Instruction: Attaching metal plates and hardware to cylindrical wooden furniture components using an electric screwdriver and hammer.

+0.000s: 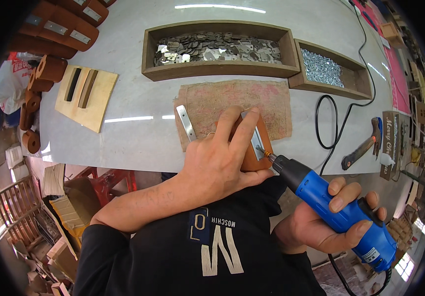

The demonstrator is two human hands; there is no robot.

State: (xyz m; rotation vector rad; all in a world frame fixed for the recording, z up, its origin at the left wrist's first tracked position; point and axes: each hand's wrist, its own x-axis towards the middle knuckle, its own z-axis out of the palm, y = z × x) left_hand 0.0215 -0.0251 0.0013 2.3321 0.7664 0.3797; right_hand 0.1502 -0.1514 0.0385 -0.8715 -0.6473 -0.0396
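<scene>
My left hand (217, 155) grips an orange-brown wooden piece (267, 140) at the table's near edge, two fingers reaching over its far end. A narrow metal plate (258, 140) lies along the top of that piece. In my right hand (323, 224) is a corded blue electric screwdriver (316, 190), pointing up and left. Its bit (267, 154) meets the near end of the plate; any screw there is too small to make out. Left of my left hand, a loose metal strip with holes (186, 122) rests on a worn brown cloth (237, 96).
Beyond the cloth stand a long wooden tray (217, 70) of flat metal pieces and a smaller tray (331, 89) of screws. A hammer (363, 150) and black cable (337, 123) lie right. A board with two bars (91, 106) and several brown wooden pieces (52, 68) are left.
</scene>
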